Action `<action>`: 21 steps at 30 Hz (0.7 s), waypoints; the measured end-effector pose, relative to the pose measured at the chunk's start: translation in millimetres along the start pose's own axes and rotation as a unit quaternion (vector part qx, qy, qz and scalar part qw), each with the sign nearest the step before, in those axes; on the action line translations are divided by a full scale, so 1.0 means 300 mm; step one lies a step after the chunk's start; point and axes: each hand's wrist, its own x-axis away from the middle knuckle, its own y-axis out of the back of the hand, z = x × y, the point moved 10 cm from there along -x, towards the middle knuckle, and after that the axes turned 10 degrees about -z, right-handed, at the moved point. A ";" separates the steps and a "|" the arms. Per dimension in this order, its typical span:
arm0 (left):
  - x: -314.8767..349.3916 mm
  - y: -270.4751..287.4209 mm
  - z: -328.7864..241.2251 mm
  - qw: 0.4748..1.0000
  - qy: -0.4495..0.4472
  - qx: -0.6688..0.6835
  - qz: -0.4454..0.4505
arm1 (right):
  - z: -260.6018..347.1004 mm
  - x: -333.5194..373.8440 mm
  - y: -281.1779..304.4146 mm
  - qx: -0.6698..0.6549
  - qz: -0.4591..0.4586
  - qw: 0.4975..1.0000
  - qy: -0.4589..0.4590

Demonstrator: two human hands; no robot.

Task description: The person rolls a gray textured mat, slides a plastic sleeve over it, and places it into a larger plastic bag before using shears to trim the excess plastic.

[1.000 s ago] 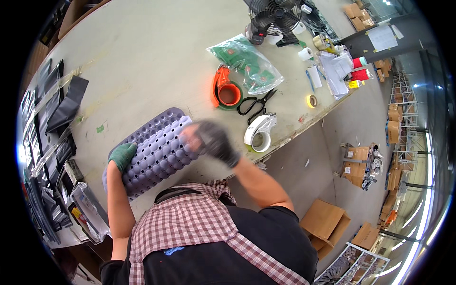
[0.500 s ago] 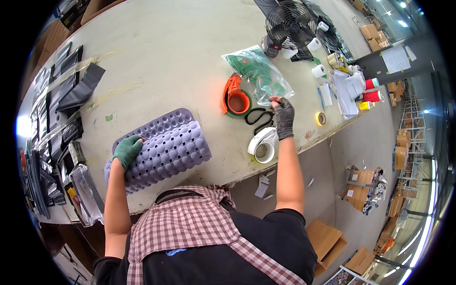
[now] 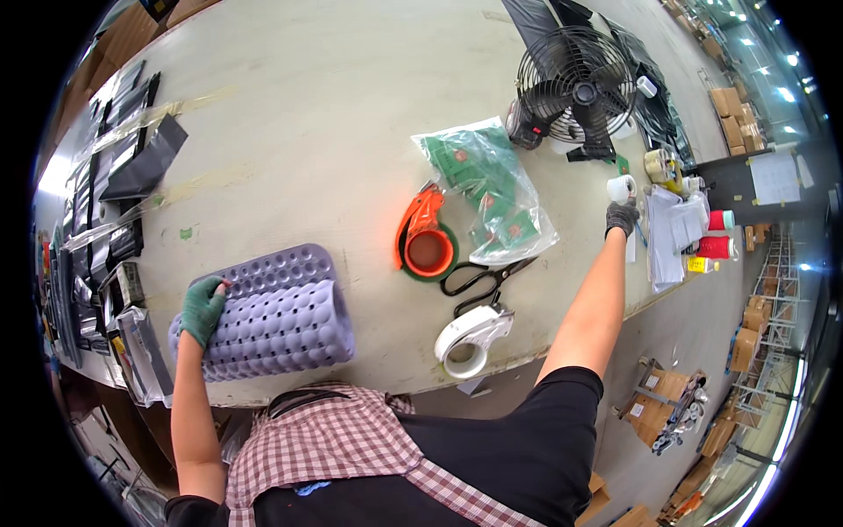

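A purple bath mat (image 3: 272, 325) with rounded bumps and small holes lies folded over itself at the near left of the table. My left hand (image 3: 204, 309), in a green fingerless glove, grips its fold at the left end. At the right my right hand (image 3: 622, 216), in a grey fingerless glove, has its fingers closed against the near side of a small white roll (image 3: 620, 187); the fingertips are partly hidden. Between my hands are black scissors (image 3: 479, 283), an orange tape dispenser (image 3: 425, 230), a white tape dispenser (image 3: 461, 338) and a clear bag of green cards (image 3: 492, 189).
A black fan (image 3: 580, 92) stands at the far right. Papers (image 3: 667, 237), red spools (image 3: 716, 247) and tape rolls (image 3: 659, 165) crowd the right edge. Black plastic bags (image 3: 145, 162) line the left side. Beyond the table, a cart with cartons (image 3: 659, 404) stands on the floor.
My right hand has moved right and away from me, from beside the clear bag to the white roll. My left hand stays on the bath mat. The view has shifted.
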 end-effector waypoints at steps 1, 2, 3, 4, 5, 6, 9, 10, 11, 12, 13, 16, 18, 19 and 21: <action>0.012 0.010 0.005 1.000 0.014 -0.009 -0.003 | 0.037 -0.030 -0.016 0.008 -0.007 0.999 0.034; 0.027 0.023 -0.003 0.999 0.030 -0.018 -0.004 | 0.029 -0.066 -0.069 0.037 0.012 0.998 0.041; 0.026 0.026 -0.021 0.999 0.033 -0.037 -0.009 | 0.009 -0.116 -0.126 0.076 0.061 0.994 0.041; -0.002 0.008 -0.052 0.999 0.006 -0.048 -0.005 | -0.049 -0.180 -0.162 0.095 0.033 0.990 0.096; -0.034 -0.006 -0.075 0.998 -0.016 -0.059 -0.004 | -0.117 -0.258 -0.187 0.114 0.011 0.985 0.131; -0.024 0.028 -0.125 0.995 -0.027 -0.098 -0.014 | -0.117 -0.251 -0.276 0.096 0.068 0.986 0.115; -0.080 -0.008 -0.085 0.995 -0.059 -0.084 -0.007 | -0.271 -0.344 -0.174 -0.022 -0.023 0.990 0.134; -0.042 0.017 -0.105 0.994 -0.035 -0.103 -0.010 | -0.190 -0.254 -0.230 -0.049 -0.014 0.991 0.120; -0.041 0.018 -0.091 0.994 -0.027 -0.108 -0.004 | -0.130 -0.212 -0.066 -0.012 -0.217 0.952 0.217; -0.049 0.009 -0.082 0.993 -0.021 -0.115 0.007 | -0.198 -0.234 -0.005 -0.163 -0.198 0.959 0.121; -0.043 0.008 -0.099 0.991 -0.020 -0.131 0.013 | -0.140 -0.132 0.079 -0.003 -0.296 0.932 0.208; 0.061 0.034 -0.047 0.990 0.012 -0.139 0.013 | 0.085 0.197 0.310 -0.330 -0.320 0.879 0.126; 0.024 0.012 -0.051 0.988 0.019 -0.149 0.041 | 0.352 0.546 0.634 -0.672 0.000 0.740 -0.017; 0.006 0.005 -0.055 0.986 0.020 -0.154 0.054 | 0.455 0.723 0.792 -0.729 0.077 0.680 -0.009; -0.023 -0.001 -0.066 0.986 0.012 -0.156 0.061 | 0.616 1.098 0.867 -0.813 0.306 0.492 -0.052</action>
